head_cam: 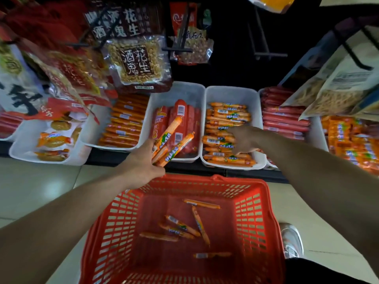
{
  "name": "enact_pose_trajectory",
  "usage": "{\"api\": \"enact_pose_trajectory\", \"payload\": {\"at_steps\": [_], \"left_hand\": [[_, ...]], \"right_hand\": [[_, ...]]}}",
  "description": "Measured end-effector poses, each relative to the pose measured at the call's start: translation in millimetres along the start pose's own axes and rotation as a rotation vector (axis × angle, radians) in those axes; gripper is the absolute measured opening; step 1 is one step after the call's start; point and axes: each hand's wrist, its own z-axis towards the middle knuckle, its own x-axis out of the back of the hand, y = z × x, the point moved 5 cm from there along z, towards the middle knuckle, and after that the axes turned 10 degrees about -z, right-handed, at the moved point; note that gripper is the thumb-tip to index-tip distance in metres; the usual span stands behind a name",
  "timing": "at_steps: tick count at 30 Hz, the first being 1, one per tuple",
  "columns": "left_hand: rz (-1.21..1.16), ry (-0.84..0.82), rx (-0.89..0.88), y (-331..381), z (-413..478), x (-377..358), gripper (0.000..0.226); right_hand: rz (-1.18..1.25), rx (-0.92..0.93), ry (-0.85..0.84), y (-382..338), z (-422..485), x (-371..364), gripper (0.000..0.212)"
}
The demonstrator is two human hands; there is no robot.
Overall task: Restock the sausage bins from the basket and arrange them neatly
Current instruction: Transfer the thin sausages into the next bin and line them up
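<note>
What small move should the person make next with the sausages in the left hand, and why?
Probably move the left hand, which grips a few thin orange-wrapped sausages, rightward to the white plastic bin where the right hand rests on matching sausages, and lay them crosswise like those. It hovers before the thick red sausages, a different kind.

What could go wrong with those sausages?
1. The left hand holds several orange sausages in a loose fan over the red sausage bin; one might slip into the wrong bin.
2. The right hand rests on the stacked pile in the next bin; a shove could mess up the rows.
</note>
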Motion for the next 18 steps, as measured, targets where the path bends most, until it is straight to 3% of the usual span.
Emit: {"api": "enact_pose_trajectory", "payload": {"at_steps": [7, 16, 18], "left_hand": [[0.046, 0.012, 0.05, -11.0, 4.8, -4.3, 0.057], [0.042, 0.031, 0.02, -3.3, 6.4, -6.2, 0.061], [0.036, 0.036, 0.01, -1.7, 7.0, -6.9, 0.061]], "right_hand": [[0.136, -0.015, 0.044, 15.8, 8.0, -24.9, 0.098], [-0.046, 0.045, 0.12, 25.8, -2.8, -21.7, 0.035], [-0.063, 0.032, 0.129, 25.2, 1.1, -16.4, 0.032]]}}
